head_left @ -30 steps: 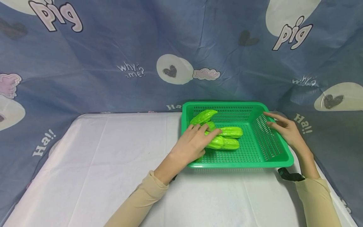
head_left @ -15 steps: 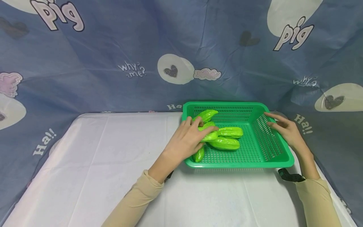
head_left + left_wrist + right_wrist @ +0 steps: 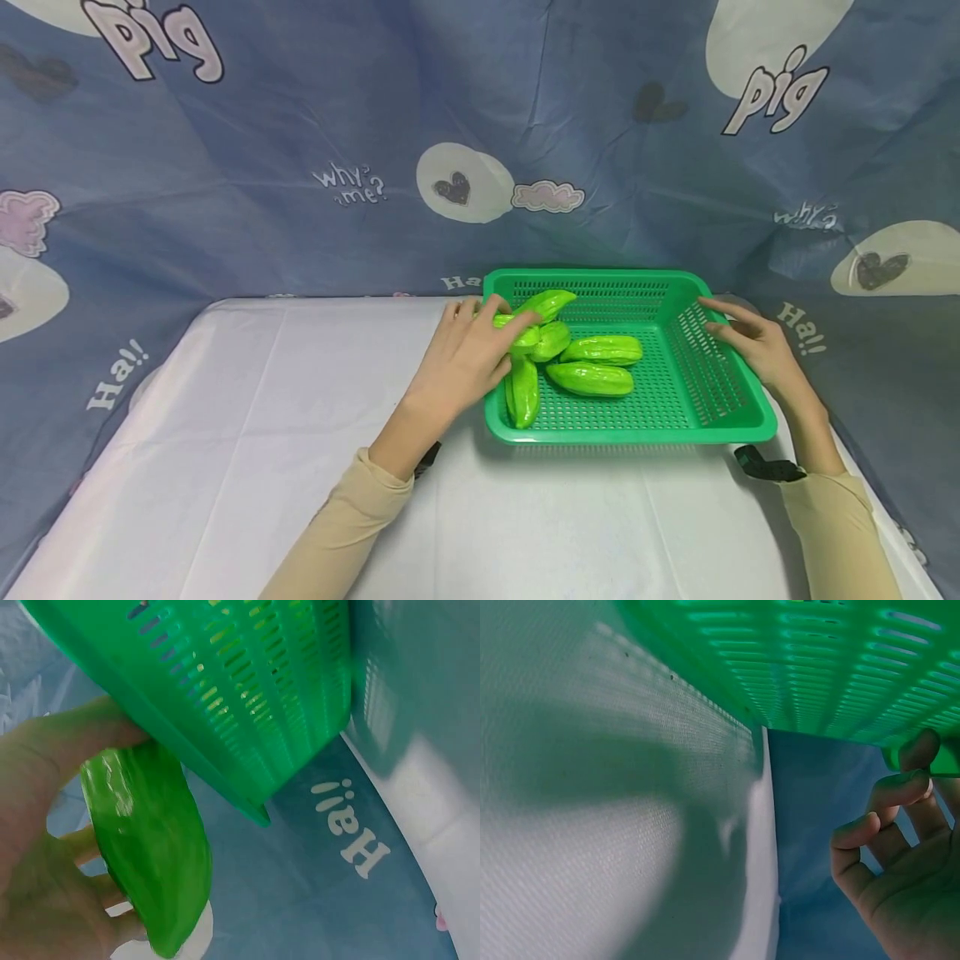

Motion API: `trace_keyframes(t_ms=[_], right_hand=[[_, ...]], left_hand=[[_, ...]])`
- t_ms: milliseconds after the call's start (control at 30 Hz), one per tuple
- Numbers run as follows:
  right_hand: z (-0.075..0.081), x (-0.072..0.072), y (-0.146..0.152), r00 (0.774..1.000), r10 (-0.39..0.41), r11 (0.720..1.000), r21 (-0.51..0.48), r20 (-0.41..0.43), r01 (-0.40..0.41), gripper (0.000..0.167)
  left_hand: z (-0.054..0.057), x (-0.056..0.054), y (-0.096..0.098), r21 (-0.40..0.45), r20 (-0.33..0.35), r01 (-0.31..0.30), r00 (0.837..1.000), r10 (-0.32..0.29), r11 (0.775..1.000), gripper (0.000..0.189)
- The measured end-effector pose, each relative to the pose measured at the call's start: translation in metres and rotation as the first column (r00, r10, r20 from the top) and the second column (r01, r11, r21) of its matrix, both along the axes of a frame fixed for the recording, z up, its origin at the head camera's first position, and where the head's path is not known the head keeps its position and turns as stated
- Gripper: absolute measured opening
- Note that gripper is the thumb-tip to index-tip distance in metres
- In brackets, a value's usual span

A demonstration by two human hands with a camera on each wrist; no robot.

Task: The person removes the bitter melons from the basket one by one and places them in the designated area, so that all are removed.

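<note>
My left hand (image 3: 461, 354) grips a long glossy green vegetable (image 3: 150, 832), wrinkled and tapered at one end, over the left rim of a green plastic basket (image 3: 600, 436). In the left wrist view, the thumb lies across one end and the fingers curl behind it. Several similar green vegetables lie inside the basket: one upright along the left side (image 3: 523, 396), a pair near the middle (image 3: 592, 379), another at the back left (image 3: 551, 304). My right hand (image 3: 757, 337) holds the basket's right rim; in the right wrist view, several fingers curl below that rim.
A white cloth (image 3: 300, 400) covers the table under the basket. Behind it hangs a blue printed curtain (image 3: 300, 233), close to the basket's back rim. The basket's right half shows its bare slotted floor (image 3: 663, 392).
My left hand has moved leftward with the vegetable, from above the middle ones to the basket's left rim, uncovering the vegetables beneath. The right hand and the basket stay where they were.
</note>
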State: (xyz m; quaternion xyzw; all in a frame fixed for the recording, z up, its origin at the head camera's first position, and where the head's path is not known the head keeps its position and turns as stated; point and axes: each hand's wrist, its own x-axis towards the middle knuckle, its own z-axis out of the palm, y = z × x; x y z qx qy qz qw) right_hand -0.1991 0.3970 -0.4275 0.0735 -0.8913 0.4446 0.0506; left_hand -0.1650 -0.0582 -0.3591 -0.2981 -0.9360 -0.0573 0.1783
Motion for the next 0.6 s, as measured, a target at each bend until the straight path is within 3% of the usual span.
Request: trace_keyframes(t_ms=[300,600], right_hand=[[0.002,0.001,-0.001,1.000,-0.003,1.000,0.006,0.013,0.003,0.051],[0.000,0.001,-0.001,1.000,0.001,1.000,-0.024,0.009,-0.001,0.050]], left_hand=[[0.001,-0.004,-0.016,0.037,0.000,-0.043,0.999,0.043,0.998,0.067],[-0.007,-0.008,-0.028,0.145,-0.090,-0.059,0.993,0.073,0.988,0.043]])
